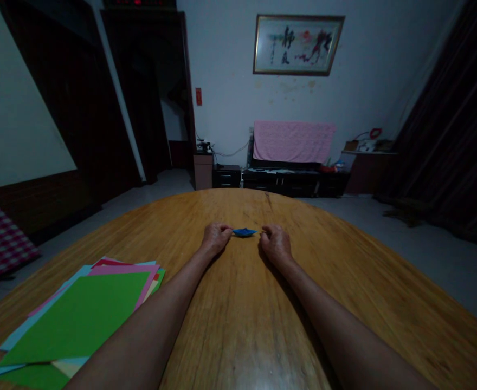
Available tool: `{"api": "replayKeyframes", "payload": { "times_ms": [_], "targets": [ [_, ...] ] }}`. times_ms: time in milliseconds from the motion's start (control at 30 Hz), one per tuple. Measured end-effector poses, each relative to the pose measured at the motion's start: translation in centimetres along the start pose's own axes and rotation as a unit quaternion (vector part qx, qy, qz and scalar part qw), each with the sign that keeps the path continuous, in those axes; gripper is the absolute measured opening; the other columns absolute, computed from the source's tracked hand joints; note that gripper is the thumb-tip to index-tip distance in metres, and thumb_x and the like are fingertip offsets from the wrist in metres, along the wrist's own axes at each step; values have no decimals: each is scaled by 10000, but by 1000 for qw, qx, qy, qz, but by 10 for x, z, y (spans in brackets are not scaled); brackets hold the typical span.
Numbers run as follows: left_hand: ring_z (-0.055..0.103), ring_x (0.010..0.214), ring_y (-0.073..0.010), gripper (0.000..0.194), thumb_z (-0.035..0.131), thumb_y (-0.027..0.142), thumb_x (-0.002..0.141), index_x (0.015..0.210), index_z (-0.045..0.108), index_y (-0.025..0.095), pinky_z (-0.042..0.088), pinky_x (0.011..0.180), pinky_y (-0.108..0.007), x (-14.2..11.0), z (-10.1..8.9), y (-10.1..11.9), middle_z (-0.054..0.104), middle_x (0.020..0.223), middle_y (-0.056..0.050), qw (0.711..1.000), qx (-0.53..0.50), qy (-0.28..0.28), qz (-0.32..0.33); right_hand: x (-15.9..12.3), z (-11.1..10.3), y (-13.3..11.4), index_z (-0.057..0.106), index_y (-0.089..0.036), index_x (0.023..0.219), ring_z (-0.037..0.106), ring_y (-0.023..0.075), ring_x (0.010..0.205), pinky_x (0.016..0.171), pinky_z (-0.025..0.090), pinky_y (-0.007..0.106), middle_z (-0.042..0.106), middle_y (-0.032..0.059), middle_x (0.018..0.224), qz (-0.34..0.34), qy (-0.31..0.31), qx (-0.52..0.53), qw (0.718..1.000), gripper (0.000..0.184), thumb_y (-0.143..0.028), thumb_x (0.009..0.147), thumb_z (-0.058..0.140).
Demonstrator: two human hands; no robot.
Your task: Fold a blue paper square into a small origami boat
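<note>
A small dark-blue folded paper boat shape (244,232) lies near the middle of the frame on the rounded honey-brown wooden counter (242,330), between the left grip (217,238) and the right grip (276,245). Both grips curl inward at its pointed ends; whether they pinch it or only sit against it, I cannot tell. It should prove very light, crisp yet easily crushed, best taken gently at those tips. A loose stack of coloured paper sheets (76,319) lies lower left.

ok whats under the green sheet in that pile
Edges of pink paper, light blue paper and red paper show past the green sheet; the rest of them, and anything else beneath it, is covered.
</note>
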State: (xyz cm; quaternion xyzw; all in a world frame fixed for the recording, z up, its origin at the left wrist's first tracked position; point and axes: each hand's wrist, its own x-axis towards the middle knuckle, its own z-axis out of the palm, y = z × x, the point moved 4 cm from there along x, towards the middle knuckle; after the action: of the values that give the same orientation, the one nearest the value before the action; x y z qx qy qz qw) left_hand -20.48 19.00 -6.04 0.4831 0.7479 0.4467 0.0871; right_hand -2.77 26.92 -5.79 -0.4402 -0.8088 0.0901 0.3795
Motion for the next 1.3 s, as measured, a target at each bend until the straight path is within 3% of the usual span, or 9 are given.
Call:
{"api": "replayKeyframes", "payload": {
  "times_ms": [200,367,533,900,1300],
  "targets": [
    [657,761,-160,215,575,223,760,865,755,168,467,681,-220,20,15,8,731,784,-42,1000,10,15,-5,9,4,5,701,-109,958,631,238,936,852,462,312,687,133,977,17,-15,-11,1000,280,-120,776,489],
    [661,791,-167,232,576,267,769,892,752,179,469,689,-222,38,31,10,737,840,-46,999,22,24,-17,18,7,12,570,-90,1215,601,238,1041,923,434,335,651,139,1136,44,-18,3,999,424,-103,809,450],
    [665,818,-168,230,591,258,753,907,755,207,467,722,-215,47,41,14,741,875,-41,999,32,25,-22,24,6,18,535,-137,1254,601,229,1046,928,432,339,652,107,1150,54,-26,30,998,458,-94,809,438],
    [654,902,-185,241,581,334,759,929,745,282,463,769,-251,52,63,30,738,933,-22,995,56,44,-65,33,2,30,504,-89,1253,578,254,987,856,433,336,641,156,1051,63,-44,-35,996,463,-109,805,392],
    [643,953,-190,221,571,335,776,914,743,313,443,849,-290,45,62,40,732,978,-13,990,109,44,-77,34,5,32,437,-120,1300,568,268,1022,870,420,385,618,159,1116,78,-75,-32,994,495,-132,808,382]
  ]
}}
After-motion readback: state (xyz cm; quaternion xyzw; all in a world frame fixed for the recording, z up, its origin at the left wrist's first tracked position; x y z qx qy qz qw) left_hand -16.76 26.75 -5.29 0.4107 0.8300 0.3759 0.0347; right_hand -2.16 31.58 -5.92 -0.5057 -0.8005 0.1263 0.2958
